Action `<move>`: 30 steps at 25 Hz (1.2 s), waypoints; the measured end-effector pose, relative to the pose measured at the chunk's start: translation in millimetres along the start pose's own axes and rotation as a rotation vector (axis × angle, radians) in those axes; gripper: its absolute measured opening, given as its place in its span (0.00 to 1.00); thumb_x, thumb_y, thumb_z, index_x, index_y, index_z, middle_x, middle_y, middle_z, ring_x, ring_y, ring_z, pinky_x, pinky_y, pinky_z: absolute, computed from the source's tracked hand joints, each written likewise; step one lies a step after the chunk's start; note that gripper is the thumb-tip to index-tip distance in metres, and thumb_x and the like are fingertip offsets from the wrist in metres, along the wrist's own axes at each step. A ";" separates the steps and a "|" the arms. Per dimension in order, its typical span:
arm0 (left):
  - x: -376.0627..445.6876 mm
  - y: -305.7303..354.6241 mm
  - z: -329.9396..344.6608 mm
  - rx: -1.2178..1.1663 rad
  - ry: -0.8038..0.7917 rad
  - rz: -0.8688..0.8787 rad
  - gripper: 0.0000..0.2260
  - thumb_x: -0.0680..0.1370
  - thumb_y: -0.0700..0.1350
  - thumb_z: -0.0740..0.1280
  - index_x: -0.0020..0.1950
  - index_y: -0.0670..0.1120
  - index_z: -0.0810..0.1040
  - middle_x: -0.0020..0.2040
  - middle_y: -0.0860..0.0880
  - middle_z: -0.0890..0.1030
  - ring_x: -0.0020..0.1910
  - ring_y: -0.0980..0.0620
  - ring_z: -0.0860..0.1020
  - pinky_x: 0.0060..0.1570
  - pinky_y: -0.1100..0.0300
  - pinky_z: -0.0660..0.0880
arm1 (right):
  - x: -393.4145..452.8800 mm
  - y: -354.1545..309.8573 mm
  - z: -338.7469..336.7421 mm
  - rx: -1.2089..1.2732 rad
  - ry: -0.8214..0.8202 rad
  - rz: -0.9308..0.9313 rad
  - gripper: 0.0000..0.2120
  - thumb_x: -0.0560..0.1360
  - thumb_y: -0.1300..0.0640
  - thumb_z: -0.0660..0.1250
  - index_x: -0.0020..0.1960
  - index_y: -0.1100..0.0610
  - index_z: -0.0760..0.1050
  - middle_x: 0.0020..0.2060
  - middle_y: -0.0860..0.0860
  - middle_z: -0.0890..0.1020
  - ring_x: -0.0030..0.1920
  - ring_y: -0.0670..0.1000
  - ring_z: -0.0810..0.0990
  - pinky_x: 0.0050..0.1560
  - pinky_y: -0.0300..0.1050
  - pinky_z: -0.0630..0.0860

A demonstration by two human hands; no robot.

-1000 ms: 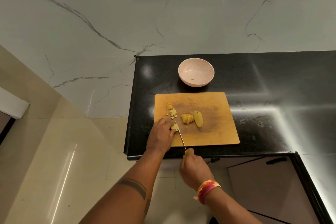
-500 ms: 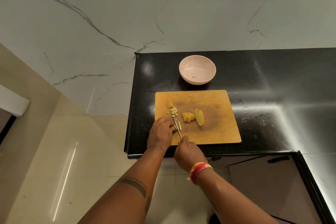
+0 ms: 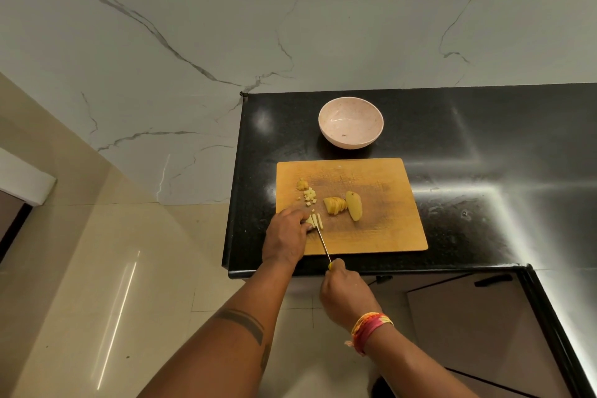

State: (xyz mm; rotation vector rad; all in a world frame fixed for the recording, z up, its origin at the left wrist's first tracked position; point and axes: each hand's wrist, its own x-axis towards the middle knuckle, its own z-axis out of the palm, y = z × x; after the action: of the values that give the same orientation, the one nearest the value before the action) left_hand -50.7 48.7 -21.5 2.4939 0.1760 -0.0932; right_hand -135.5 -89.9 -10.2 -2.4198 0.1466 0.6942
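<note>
A wooden cutting board (image 3: 381,229) lies on the black counter. On it sit a sliced potato half (image 3: 334,205), an uncut potato wedge (image 3: 354,205), small diced pieces (image 3: 309,195) and a few thin potato strips (image 3: 316,221). My left hand (image 3: 286,236) holds the strips down with curled fingertips at the board's near left. My right hand (image 3: 345,292) grips the yellow handle of a knife (image 3: 324,244) just off the board's front edge; the thin blade lies against the strips.
An empty pale pink bowl (image 3: 350,126) stands behind the board. The counter (image 3: 484,155) stretches right and turns a corner at the near right. Its left edge drops to a tiled floor (image 3: 80,300). A marble wall with sockets rises behind.
My right hand drew back toward me from the board's edge, pulling the knife through the potato piece. More thin strips now lie beside my left fingertips.
</note>
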 end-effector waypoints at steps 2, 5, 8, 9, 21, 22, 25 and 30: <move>-0.7 -1.8 -0.9 -0.027 0.002 0.001 0.12 0.80 0.45 0.71 0.63 0.52 0.82 0.58 0.51 0.81 0.56 0.52 0.77 0.55 0.57 0.76 | 1.3 -4.3 -1.8 0.017 0.015 -0.013 0.08 0.85 0.53 0.51 0.52 0.53 0.67 0.37 0.51 0.80 0.34 0.50 0.78 0.31 0.46 0.68; 0.1 -3.0 -0.9 -0.041 0.009 -0.010 0.12 0.80 0.44 0.71 0.63 0.52 0.82 0.59 0.52 0.81 0.56 0.53 0.77 0.55 0.59 0.75 | 11.8 -15.4 -3.2 0.017 0.019 -0.033 0.07 0.84 0.54 0.51 0.53 0.54 0.67 0.37 0.52 0.79 0.35 0.51 0.77 0.33 0.47 0.69; 1.0 -2.8 0.0 -0.055 0.009 -0.024 0.11 0.80 0.44 0.71 0.62 0.52 0.83 0.59 0.53 0.80 0.56 0.54 0.76 0.54 0.60 0.74 | 19.6 -21.2 -4.3 0.006 0.003 -0.023 0.08 0.83 0.55 0.52 0.53 0.56 0.68 0.38 0.53 0.79 0.36 0.52 0.78 0.33 0.48 0.70; 1.6 -3.1 0.3 -0.052 0.008 -0.024 0.11 0.80 0.44 0.71 0.62 0.51 0.83 0.59 0.53 0.79 0.56 0.54 0.76 0.54 0.60 0.75 | 20.4 -21.6 -4.9 0.001 0.000 -0.020 0.08 0.83 0.55 0.52 0.54 0.56 0.68 0.38 0.53 0.79 0.36 0.52 0.78 0.33 0.48 0.70; 2.1 -0.5 2.4 -0.041 0.019 -0.039 0.11 0.80 0.44 0.71 0.62 0.50 0.82 0.59 0.52 0.79 0.56 0.53 0.76 0.56 0.58 0.76 | 19.5 -9.9 -6.1 -0.033 -0.061 -0.015 0.08 0.83 0.55 0.53 0.53 0.55 0.69 0.38 0.52 0.79 0.35 0.50 0.77 0.34 0.46 0.73; 1.5 0.3 2.1 -0.047 0.024 -0.035 0.12 0.80 0.44 0.71 0.63 0.51 0.82 0.59 0.52 0.79 0.57 0.53 0.76 0.57 0.58 0.76 | 14.7 -6.2 -5.7 -0.032 -0.060 -0.010 0.08 0.84 0.54 0.53 0.53 0.54 0.69 0.38 0.51 0.80 0.35 0.49 0.78 0.34 0.46 0.72; 1.4 1.0 2.2 -0.068 0.020 -0.047 0.12 0.80 0.43 0.71 0.63 0.52 0.82 0.61 0.52 0.79 0.58 0.54 0.76 0.59 0.57 0.76 | 2.6 0.1 -8.0 -0.045 -0.035 -0.035 0.09 0.85 0.52 0.52 0.52 0.53 0.68 0.37 0.50 0.79 0.34 0.48 0.77 0.33 0.44 0.69; -1.6 5.6 2.7 -0.049 0.035 -0.042 0.13 0.82 0.45 0.65 0.67 0.52 0.79 0.64 0.51 0.77 0.61 0.52 0.75 0.60 0.53 0.77 | 3.8 1.9 -18.0 -0.018 0.049 -0.033 0.08 0.85 0.52 0.53 0.52 0.54 0.68 0.38 0.51 0.79 0.35 0.49 0.77 0.31 0.45 0.67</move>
State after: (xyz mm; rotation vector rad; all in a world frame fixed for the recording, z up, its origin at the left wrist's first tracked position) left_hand -51.5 42.5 -20.1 2.4444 0.2431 -0.0616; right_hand -124.7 -101.8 -0.9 -2.4523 0.1211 0.6241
